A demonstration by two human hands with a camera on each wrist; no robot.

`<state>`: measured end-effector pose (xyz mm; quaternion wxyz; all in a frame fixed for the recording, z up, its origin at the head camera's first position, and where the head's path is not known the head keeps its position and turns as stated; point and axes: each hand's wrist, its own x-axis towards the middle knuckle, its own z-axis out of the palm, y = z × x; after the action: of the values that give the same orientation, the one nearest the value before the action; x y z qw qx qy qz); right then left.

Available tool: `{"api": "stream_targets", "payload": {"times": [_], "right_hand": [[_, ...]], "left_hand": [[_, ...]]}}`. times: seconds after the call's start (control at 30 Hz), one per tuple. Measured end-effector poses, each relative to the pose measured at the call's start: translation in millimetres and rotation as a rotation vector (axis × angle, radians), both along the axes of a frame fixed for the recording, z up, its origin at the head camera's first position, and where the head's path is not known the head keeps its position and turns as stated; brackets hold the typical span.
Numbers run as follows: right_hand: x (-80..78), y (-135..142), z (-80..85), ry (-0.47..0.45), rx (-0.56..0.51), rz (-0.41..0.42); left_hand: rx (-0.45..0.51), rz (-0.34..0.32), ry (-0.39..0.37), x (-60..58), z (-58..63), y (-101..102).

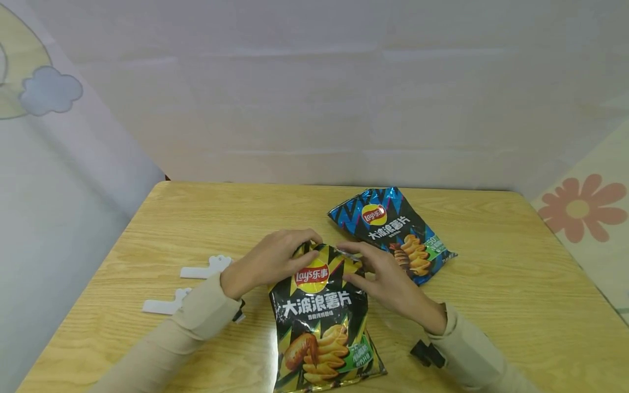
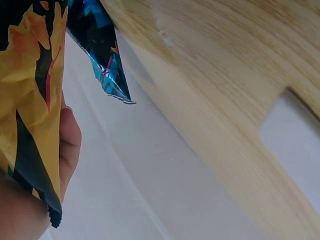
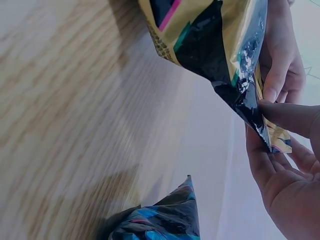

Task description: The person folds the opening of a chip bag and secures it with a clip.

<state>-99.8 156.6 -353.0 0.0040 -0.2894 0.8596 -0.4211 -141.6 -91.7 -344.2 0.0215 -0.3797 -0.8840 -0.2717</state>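
A black-and-yellow bag of potato chips (image 1: pixel 316 322) stands tilted over the table, its printed front facing me. At its upper left, my left hand (image 1: pixel 272 257) pinches the top edge; in the left wrist view its fingers (image 2: pixel 69 142) show behind the yellow film (image 2: pixel 35 85). My right hand (image 1: pixel 388 277) pinches the upper right corner between thumb and fingers. The right wrist view shows a gold strip of the bag's edge (image 3: pixel 276 135) between the right thumb and fingers, with the left hand (image 3: pixel 282 65) close by.
A blue-and-black chip bag (image 1: pixel 393 232) lies behind and to the right of the held one. Two white clips, a farther one (image 1: pixel 206 268) and a nearer one (image 1: pixel 167 304), lie left of the left forearm on the wooden table (image 1: pixel 511 262). A pale cloth backdrop (image 1: pixel 314 98) rises behind it.
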Motion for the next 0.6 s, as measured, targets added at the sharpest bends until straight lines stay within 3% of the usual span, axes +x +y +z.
{"api": "stream_targets", "payload": {"times": [0.4, 0.6], "right_hand": [[0.1, 7, -2.9, 0.018, 0.001, -0.024], [1.3, 11, -5.6, -0.018, -0.029, -0.029]], "left_hand": [[0.007, -0.004, 0.000, 0.9, 1.6, -1], [0.006, 0.003, -0.010, 1.2, 1.9, -1]]}}
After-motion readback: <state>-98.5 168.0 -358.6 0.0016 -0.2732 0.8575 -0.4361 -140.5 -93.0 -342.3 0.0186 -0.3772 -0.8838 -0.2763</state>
